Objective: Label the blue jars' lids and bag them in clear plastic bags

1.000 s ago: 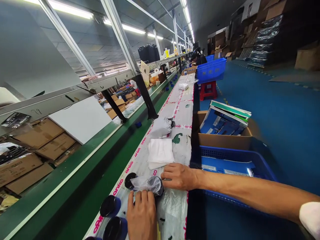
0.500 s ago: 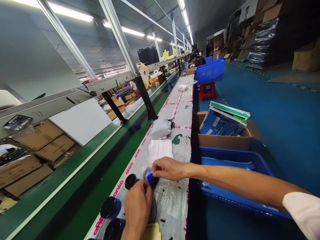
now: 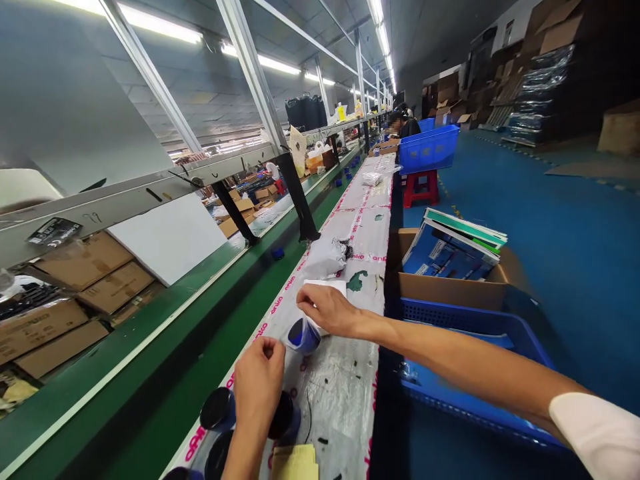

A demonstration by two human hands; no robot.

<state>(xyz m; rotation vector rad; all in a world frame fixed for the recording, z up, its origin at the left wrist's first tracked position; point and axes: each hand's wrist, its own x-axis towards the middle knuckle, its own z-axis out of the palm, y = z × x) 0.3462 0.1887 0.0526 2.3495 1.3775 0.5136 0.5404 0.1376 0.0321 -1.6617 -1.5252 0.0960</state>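
Note:
A blue cylindrical container (image 3: 306,340) stands tilted on the bench, with thin clear plastic film around it. My right hand (image 3: 330,311) is just above and behind it, thumb and fingers pinched on the film's upper edge. To the near left, my left hand (image 3: 259,377) is raised with thumb and forefinger pressed together; anything between them is too small to make out. Several dark-topped blue containers, including one (image 3: 218,408) at the bench's left edge and one (image 3: 286,417) partly behind my left hand, stand close by. A white stack of sheets (image 3: 337,287) lies partly behind my right hand.
A yellow paper pad (image 3: 295,463) lies at the near bench edge. The green conveyor (image 3: 200,347) runs along the left. On the right are a blue basket (image 3: 520,333) and a carton (image 3: 450,290) of printed sheets. Another person (image 3: 407,125) sits farther down the line.
My hands have moved apart: the right rose slightly away from the container, the left drew back to the left. The container's open-looking top and film now show more clearly.

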